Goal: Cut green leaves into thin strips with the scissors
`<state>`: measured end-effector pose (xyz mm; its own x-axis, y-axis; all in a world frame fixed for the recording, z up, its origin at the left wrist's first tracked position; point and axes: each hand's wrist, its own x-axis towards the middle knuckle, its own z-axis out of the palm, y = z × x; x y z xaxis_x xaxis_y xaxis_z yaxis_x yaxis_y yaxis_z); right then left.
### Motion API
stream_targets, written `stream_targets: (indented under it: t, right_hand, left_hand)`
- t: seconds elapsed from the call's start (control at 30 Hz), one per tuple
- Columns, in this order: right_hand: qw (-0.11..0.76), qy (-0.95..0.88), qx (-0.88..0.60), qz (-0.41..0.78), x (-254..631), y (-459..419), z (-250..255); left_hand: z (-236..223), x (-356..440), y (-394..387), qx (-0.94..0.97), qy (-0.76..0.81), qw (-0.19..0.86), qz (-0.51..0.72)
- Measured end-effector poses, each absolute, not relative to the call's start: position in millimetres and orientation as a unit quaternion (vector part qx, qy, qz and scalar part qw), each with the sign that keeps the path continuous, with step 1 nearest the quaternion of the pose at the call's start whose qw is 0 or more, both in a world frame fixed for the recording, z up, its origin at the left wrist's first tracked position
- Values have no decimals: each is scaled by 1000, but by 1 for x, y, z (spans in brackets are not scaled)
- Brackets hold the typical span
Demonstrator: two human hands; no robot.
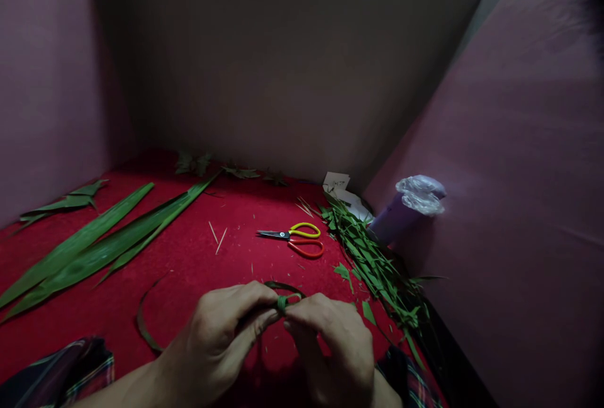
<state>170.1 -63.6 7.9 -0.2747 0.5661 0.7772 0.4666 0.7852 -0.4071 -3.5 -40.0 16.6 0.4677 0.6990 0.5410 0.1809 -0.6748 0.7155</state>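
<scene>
Low in the middle of the head view, my left hand (226, 332) and my right hand (333, 339) come together over the red cloth. Between their fingertips is a narrow green leaf strip (282, 304), wound into a small coil with a little loop standing out on its right side. Both hands are closed in a pinch on it. A long dark end of leaf strip (147, 326) curves out to the left behind my left wrist. Just beyond the hands lie scissors (290, 237) with one yellow and one red handle, blades pointing left.
Long green leaves (108, 247) lie on the left of the red cloth (179, 269). Toothpicks (221, 241) are scattered near the middle. A heap of cut leaf pieces (372, 263) runs down the right, beside a purple roll (401, 209) with clear plastic. Panels enclose the back and sides.
</scene>
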Motion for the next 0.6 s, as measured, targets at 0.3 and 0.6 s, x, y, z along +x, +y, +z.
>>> stream_targets:
  t: [0.3,0.6]
  right_hand:
    - [500,-802,-322,41,172,-64,8]
    - [515,-786,-337,58,171,-62,11]
  left_hand:
    - [15,-2,-40,792,264,281,474]
    - [19,-3,-40,799,260,271,470]
